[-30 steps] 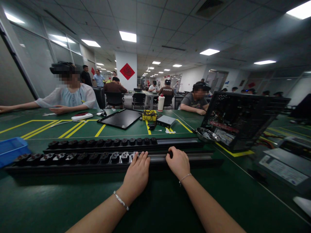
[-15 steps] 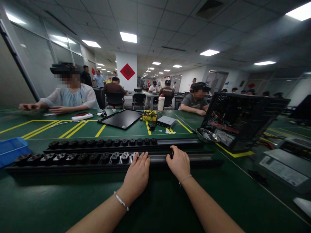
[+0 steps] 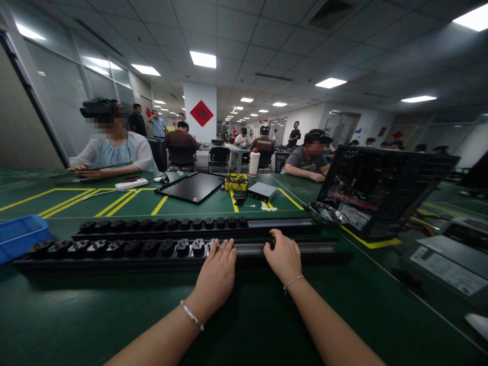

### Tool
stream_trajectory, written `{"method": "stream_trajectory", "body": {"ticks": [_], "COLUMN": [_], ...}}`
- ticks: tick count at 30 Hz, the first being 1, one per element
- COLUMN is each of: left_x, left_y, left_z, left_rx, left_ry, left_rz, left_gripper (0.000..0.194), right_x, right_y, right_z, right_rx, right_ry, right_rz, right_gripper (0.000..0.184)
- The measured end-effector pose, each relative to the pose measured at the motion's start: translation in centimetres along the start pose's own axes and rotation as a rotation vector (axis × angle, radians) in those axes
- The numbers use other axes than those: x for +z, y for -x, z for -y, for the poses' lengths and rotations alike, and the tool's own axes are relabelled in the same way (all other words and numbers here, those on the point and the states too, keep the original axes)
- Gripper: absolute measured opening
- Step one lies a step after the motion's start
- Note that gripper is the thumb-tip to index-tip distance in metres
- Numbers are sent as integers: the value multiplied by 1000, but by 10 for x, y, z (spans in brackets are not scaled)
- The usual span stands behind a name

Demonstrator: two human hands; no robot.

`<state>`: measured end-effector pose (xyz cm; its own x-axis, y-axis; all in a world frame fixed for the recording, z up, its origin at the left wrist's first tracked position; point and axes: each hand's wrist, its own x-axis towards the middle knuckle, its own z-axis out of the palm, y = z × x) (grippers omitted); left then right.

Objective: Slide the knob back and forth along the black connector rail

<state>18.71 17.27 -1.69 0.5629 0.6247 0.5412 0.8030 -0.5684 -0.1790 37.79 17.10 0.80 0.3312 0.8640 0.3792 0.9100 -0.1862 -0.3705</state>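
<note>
Two long black rails lie across the green table, the far rail (image 3: pixel 282 223) behind the near rail (image 3: pixel 320 247). Each bears a row of black blocks, like socket or plug modules (image 3: pixel 165 248), along its left part; a bare channel shows at the right. My left hand (image 3: pixel 218 272) lies over the right end of the near row, fingers stretched forward and covering the last module. To its right, my right hand (image 3: pixel 282 258) is closed with thumb and forefinger round a small black piece (image 3: pixel 272 242), mostly hidden, above the near rail's bare channel.
A blue bin (image 3: pixel 23 236) stands at the left. On the right are a metal bowl (image 3: pixel 327 213), an open computer case (image 3: pixel 381 193) and a grey metal unit (image 3: pixel 446 264). Behind the rails lie a dark panel (image 3: pixel 190 187) and a silver box (image 3: pixel 262 191). Two co-workers sit opposite.
My hands keep nearly the same pose on the near rail. The view has shifted slightly, so things appear a little further right. The left co-worker's hands have come closer together.
</note>
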Motion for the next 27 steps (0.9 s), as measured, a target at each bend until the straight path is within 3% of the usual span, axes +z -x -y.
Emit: {"method": "stream_trajectory", "body": {"ticks": [27], "left_x": [1], "left_y": [0], "left_z": [0], "left_rx": [3], "left_ry": [13], "left_rz": [10], "left_gripper": [37], "right_x": [1], "right_y": [-1], "right_z": [-1], "right_rx": [11], "right_ry": [-13], "right_rz": [18], "right_gripper": [27]}}
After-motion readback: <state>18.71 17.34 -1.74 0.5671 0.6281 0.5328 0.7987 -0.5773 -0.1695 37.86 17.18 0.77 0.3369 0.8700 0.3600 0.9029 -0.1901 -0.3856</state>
